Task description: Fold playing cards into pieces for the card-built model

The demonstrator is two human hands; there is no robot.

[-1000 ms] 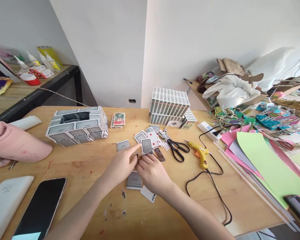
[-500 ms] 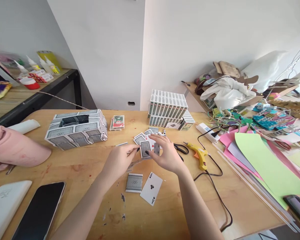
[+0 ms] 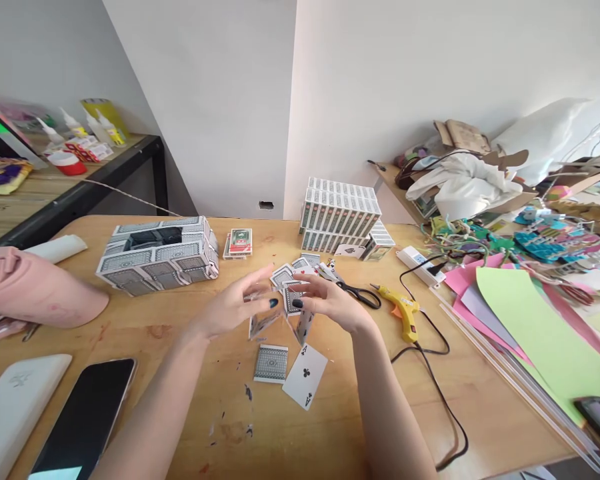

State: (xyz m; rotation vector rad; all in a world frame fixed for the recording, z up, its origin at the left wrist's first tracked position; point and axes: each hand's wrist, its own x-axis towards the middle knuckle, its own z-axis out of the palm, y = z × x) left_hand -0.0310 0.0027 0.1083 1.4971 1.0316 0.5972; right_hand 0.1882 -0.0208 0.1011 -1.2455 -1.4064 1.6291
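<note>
The left hand (image 3: 237, 307) and right hand (image 3: 326, 303) face each other above the worktop (image 3: 175, 393), palms inward, with a narrow gap between the thumb tips. In that gap and just under the fingers are two angled card pieces: the left piece (image 3: 264, 325), which lies closer to the left hand, and the right piece (image 3: 305, 325), directly beneath the right hand's thumb. Their lower ends stand slightly apart on the near side of the hands. The left piece's long edge slants away toward the right; the right piece is tilted up more steeply, its printed face partly showing.

Each hand is loosely curved, thumb and fingertips well separated rather than pinched together. Blur around the fingers means I cannot tell whether either hand is gripping a piece or merely touching it.

Nearer the person, a patterned square (image 3: 271, 363) lies flat, closer to the left hand. Beside it is the ace of clubs (image 3: 305, 377), face up and closer to the right hand, its long axis running from far right to near left. Beyond the fingers lie the loose cards (image 3: 282, 275), partly covered by the right hand, with the scissors (image 3: 363, 295) to its right.
</note>
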